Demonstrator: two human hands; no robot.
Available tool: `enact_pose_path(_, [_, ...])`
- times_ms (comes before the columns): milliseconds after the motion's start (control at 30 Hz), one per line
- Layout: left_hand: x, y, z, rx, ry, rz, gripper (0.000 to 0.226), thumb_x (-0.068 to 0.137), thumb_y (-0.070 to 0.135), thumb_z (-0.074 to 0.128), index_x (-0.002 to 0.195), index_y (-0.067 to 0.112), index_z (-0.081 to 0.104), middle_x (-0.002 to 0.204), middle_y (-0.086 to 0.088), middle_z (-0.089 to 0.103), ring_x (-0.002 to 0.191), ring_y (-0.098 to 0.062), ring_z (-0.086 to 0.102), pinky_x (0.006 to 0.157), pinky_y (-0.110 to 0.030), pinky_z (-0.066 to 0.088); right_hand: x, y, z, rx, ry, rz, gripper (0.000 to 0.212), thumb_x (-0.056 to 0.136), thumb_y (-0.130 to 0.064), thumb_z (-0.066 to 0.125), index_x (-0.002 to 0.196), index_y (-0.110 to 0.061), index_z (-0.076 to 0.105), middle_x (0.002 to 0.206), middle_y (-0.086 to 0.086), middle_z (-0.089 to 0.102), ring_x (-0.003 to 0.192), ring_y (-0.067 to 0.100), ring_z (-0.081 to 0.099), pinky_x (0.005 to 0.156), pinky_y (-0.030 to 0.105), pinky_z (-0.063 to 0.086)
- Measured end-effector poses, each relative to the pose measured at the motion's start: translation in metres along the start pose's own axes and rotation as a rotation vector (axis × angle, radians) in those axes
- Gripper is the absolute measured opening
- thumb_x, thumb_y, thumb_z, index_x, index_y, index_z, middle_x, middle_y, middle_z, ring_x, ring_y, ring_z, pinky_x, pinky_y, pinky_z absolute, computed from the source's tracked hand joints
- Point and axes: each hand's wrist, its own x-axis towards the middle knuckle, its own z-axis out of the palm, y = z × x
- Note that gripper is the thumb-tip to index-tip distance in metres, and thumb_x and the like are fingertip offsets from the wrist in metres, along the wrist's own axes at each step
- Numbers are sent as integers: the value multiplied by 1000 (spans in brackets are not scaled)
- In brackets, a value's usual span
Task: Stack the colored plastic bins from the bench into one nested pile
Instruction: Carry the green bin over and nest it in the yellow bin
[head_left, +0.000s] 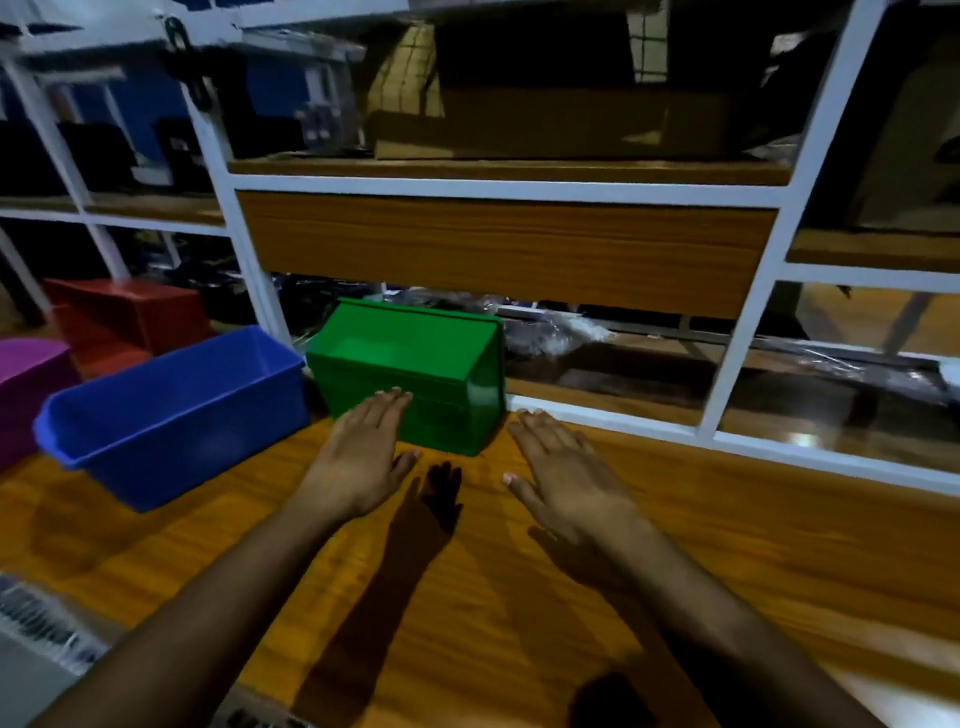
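Note:
A green bin (415, 364) stands on the wooden bench (675, 545) against the white shelf frame. To its left lies a longer blue bin (171, 410), then a purple bin (26, 384) at the left edge and a red bin (130, 317) behind them. My left hand (363, 457) is flat with straight fingers, its fingertips in front of the green bin's lower front wall. My right hand (561, 467) hovers flat over the bench just right of the green bin, holding nothing.
A white metal shelf frame (748, 332) with a wooden panel (504, 249) rises right behind the bins. Cardboard boxes (545, 119) sit on the shelf above. Crumpled clear plastic (556, 332) lies on the low shelf behind the green bin.

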Motion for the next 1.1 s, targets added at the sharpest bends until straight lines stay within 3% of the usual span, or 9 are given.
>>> enact_pose_path(267, [76, -90, 17, -37, -16, 132, 74, 93, 51, 45, 152, 15, 19, 158, -9, 26, 146, -26, 22, 118, -43, 23, 36, -72, 27, -2, 21, 238, 69, 98, -55, 30, 155, -28, 3, 165, -2, 4, 151, 18, 2, 119, 37, 5])
enact_pose_path(433, [105, -116, 34, 3, -116, 83, 84, 92, 61, 35, 154, 10, 8, 163, -13, 10, 150, -29, 8, 121, -47, 14, 35, -94, 30, 2, 72, 296, 70, 97, -58, 30, 155, -29, 5, 165, -3, 7, 151, 17, 3, 117, 34, 2])
enact_pose_path(567, [101, -108, 33, -41, -22, 133, 78, 90, 65, 30, 149, 15, 26, 155, -12, 31, 142, -32, 26, 112, -50, 25, 42, -94, 19, -20, 37, 342, 69, 98, -54, 33, 156, -27, 6, 165, -1, 7, 151, 18, 4, 120, 38, 9])
enact_pose_path(700, [85, -94, 28, 4, 66, 356, 73, 89, 66, 25, 145, 21, 35, 138, -10, 46, 124, -29, 39, 100, -45, 34, 57, -103, 13, -10, 60, 365, 71, 98, -53, 34, 156, -26, 4, 165, -1, 6, 151, 18, 3, 121, 41, 9])
enact_pose_path(867, [91, -76, 8, -235, 175, 406, 55, 93, 49, 44, 142, 25, 38, 134, -2, 54, 120, -19, 46, 102, -40, 35, 66, -109, 19, -35, 60, 312, 70, 98, -53, 34, 155, -26, 5, 164, -2, 7, 151, 18, 5, 121, 42, 11])
enact_pose_path(967, [120, -88, -2, -218, 170, 298, 61, 92, 45, 48, 146, 19, 33, 146, -7, 45, 133, -24, 39, 108, -46, 30, 68, -99, 17, -37, 69, 314, 70, 98, -53, 33, 155, -24, 6, 164, 0, 9, 151, 19, 7, 121, 43, 13])
enact_pose_path(1100, [146, -115, 0, -89, -143, 168, 90, 88, 55, 52, 154, 16, 6, 163, -8, 11, 148, -29, 14, 116, -52, 19, 70, -88, 22, -50, 56, 309, 71, 98, -54, 31, 156, -22, 6, 164, 2, 8, 150, 21, 9, 121, 43, 16])
